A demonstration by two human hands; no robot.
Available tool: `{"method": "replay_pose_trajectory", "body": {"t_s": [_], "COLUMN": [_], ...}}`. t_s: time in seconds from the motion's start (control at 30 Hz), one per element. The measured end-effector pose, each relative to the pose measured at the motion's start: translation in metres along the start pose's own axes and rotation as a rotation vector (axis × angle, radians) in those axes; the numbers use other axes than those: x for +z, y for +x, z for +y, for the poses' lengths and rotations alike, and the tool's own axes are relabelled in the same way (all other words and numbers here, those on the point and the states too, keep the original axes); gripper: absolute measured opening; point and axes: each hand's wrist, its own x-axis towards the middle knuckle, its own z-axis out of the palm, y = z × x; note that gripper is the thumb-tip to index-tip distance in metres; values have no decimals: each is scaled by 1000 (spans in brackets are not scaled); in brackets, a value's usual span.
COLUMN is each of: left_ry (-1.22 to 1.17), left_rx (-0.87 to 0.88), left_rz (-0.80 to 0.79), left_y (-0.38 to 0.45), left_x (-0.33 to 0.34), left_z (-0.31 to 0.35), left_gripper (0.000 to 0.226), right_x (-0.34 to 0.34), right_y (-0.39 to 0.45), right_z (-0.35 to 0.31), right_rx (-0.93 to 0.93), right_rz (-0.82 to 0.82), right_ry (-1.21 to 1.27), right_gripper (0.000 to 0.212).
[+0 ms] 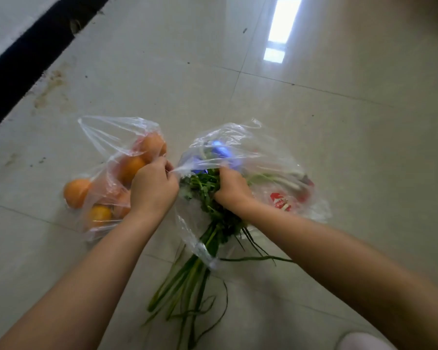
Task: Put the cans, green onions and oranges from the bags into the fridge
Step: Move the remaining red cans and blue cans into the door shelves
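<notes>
Two clear plastic bags lie on the tiled floor. The left bag (104, 137) holds several oranges (75, 192). The right bag (240, 140) holds green onions (187, 281), whose long leaves stick out of its near end, leafy greens (200, 184), a blue can (221, 150) and a red can (280, 200). My left hand (153, 186) pinches the rim of the right bag. Inside that bag my right hand (229, 186) grips the bunch of greens. How much of the cans lies under the plastic is blurred.
A black baseboard strip (23, 56) and a pale wall run along the upper left. Stains mark the floor (51, 87) near it. A window's reflection (281, 29) shines on the tiles at the upper right. A pale rounded shape (359, 342) shows at the bottom right corner.
</notes>
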Motion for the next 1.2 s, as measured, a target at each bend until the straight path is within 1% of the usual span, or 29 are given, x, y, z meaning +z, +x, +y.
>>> {"method": "replay_pose_trajectory", "body": {"t_s": [0.03,0.1,0.13,0.2,0.23,0.27,0.33,0.4,0.43,0.5,0.53,0.57,0.6,0.63,0.67,0.7,0.77,0.8,0.87,0.9,0.97,1.0,1.03,1.07,1.1,1.13,1.17,1.2], "left_ry": [12,76,115,196,252,313,429,459,448,437,439,453,452,429,405,386,311,285,326,352,356,350,394,482,577,637,666,696], "left_rx": [22,97,166,368,454,526,657,705,698,652,637,641,643,590,541,522,531,514,431,408,404,428,467,511,546,603,686,777], "left_rz": [1,14,42,120,147,140,137,71,29,-84,-127,-132,-154,-196,-183,-170,-143,-137,-177,-185,-136,-113,-118,-165,-152,-98,-27,51], "left_y": [0,-1,-1,2,3,5,10,11,12,16,16,17,17,19,21,22,25,27,30,32,31,29,29,28,27,27,28,29], "left_x": [0,3,5,13,16,17,26,33,37,46,48,47,45,47,53,55,56,57,59,60,55,52,51,51,53,53,54,58], "left_z": [2,8,12,20,26,33,41,49,50,50,51,56,60,62,60,60,58,57,51,47,41,39,35,31,27,24,19,11], "left_gripper": [20,22,21,20,23,23,22,18,18,36,42,42,38,30,22,18,13,14,25,28,29,32,38,45,48,45,38,30], "right_x": [-10,-32,-44,-66,-75,-81,-86,-83,-78,-64,-59,-56,-54,-55,-60,-67,-82,-88,-96,-97,-98,-98,-99,-99,-100,-102,-103,-100], "right_y": [-3,-6,-8,-11,-12,-9,2,14,15,20,20,19,18,15,12,7,-3,-9,-16,-16,-12,-7,-1,7,16,21,27,34], "right_z": [1,10,17,33,43,56,83,107,114,120,118,111,106,98,89,82,65,59,50,46,42,40,38,38,39,37,37,39], "right_rx": [-9,-40,-53,-17,42,121,307,483,518,473,429,413,416,411,402,391,267,186,-7,-102,-266,-328,-407,-525,-646,-681,-701,-719], "right_rz": [34,152,217,344,395,423,424,382,318,138,70,5,-77,-167,-245,-285,-369,-410,-476,-485,-455,-399,-319,-185,-22,81,149,145], "right_ry": [6,-40,-65,-91,-90,-80,-41,-25,-61,-250,-361,-442,-536,-597,-631,-631,-664,-678,-751,-778,-784,-792,-810,-829,-861,-894,-935,-999], "right_gripper": [37,37,39,37,34,32,25,31,36,40,40,40,39,39,39,38,30,25,16,17,22,25,28,29,29,28,24,17]}}
